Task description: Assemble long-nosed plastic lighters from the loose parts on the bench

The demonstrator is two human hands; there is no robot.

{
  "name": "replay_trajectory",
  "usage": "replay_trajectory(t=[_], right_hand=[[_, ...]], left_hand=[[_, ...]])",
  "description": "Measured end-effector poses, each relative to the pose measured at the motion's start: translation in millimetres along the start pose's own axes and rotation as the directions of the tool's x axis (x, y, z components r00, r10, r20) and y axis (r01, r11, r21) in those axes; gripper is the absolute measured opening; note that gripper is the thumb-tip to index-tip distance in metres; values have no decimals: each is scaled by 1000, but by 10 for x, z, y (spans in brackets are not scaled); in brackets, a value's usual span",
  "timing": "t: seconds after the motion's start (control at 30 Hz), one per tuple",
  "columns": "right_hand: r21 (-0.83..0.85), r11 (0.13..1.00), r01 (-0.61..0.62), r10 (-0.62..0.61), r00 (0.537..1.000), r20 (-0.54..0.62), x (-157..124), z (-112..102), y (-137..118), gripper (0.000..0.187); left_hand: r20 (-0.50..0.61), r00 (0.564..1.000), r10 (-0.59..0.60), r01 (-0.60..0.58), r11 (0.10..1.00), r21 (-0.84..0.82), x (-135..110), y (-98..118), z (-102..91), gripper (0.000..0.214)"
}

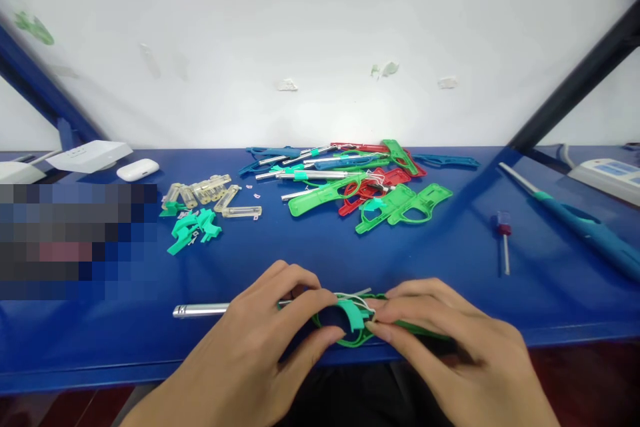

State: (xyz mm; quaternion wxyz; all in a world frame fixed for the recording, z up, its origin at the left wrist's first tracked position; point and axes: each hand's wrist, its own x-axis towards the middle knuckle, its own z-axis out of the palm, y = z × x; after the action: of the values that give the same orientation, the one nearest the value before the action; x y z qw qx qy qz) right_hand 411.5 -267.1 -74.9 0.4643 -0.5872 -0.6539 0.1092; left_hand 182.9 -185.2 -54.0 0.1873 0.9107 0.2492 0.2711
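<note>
Near the front edge of the blue table lies a green lighter housing half (356, 341) with a silver metal tube (203, 310) running out to the left. A teal trigger (354, 315) sits in the housing, with white wires (356, 296) along its upper side. My left hand (273, 333) grips the housing around its trigger loop, thumb and fingers closing on it from the left. From the right, my right hand (445, 337) pinches at the inner parts beside the trigger; its fingertips hide exactly what they hold.
Behind my hands lies a pile of green, red and blue lighter housings (327, 195). Teal triggers (185, 232) and clear fuel tanks (210, 190) lie to the left. At right are a screwdriver (505, 240) and a blue long lighter (585, 223). A white case (138, 169) stands back left.
</note>
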Motion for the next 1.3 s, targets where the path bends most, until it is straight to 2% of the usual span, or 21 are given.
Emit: replay_trajectory(t=[0.17,0.4,0.47,0.6,0.7,0.9,1.0,1.17,1.3], right_hand=[[6,1000,31,-31,995,92,42,-53,14,27],[81,997,-7,-7,986,167,28,-102,26,29],[92,996,-10,-6,984,178,31,-102,29,30],[87,996,-11,-5,982,186,52,-98,25,30],[89,996,-4,-13,981,193,59,-90,11,29],[95,995,-33,25,996,82,63,-102,13,14],[104,995,-6,1,999,51,82,-126,34,4],[82,994,67,-71,996,45,96,-121,33,10],[29,996,78,-79,996,32,89,-103,16,10]], left_hand=[[-39,996,85,-81,993,83,30,6,16,10],[-27,990,138,-132,976,172,2,-13,38,16],[26,984,178,-180,961,210,-14,-20,35,25],[150,968,200,-237,925,295,-53,-44,32,58],[192,962,194,-244,927,286,-73,-52,26,65],[206,961,185,-240,928,285,-81,-45,23,66],[214,961,176,-233,931,282,-88,-51,26,65],[158,968,195,-231,939,253,-90,-51,28,59],[112,973,200,-219,955,200,-40,-19,10,38]])
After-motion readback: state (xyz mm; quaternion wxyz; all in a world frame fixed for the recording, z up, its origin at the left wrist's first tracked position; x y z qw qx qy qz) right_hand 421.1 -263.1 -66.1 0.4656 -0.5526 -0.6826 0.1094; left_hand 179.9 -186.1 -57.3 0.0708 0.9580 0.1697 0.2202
